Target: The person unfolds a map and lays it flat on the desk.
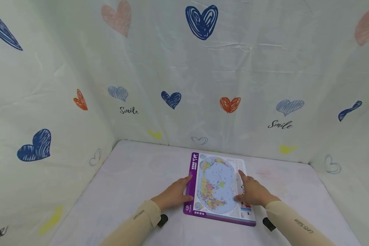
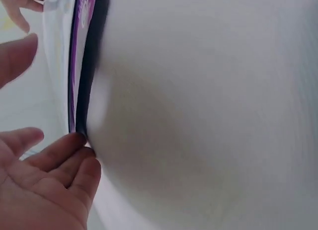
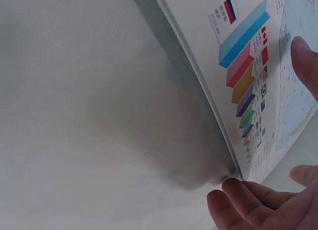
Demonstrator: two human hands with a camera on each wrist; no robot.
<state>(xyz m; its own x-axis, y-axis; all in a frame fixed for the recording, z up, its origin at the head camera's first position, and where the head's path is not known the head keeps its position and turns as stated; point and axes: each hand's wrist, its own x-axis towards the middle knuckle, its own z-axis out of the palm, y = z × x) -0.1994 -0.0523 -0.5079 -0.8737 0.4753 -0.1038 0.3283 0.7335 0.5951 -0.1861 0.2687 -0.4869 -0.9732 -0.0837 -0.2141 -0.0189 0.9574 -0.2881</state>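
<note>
Map [image 1: 218,184] lies on the table [image 1: 141,171] between the left hand [image 1: 173,194] and right hand [image 1: 254,192], both spread wide, fingertips at its opposite edges; light, even pressure from both sides should steady it without bending.

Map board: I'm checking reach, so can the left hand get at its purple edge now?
Seemingly yes: the left hand is at the purple edge of the map board, its fingertips apparently touching it in the left wrist view, with nothing visible in between.
</note>
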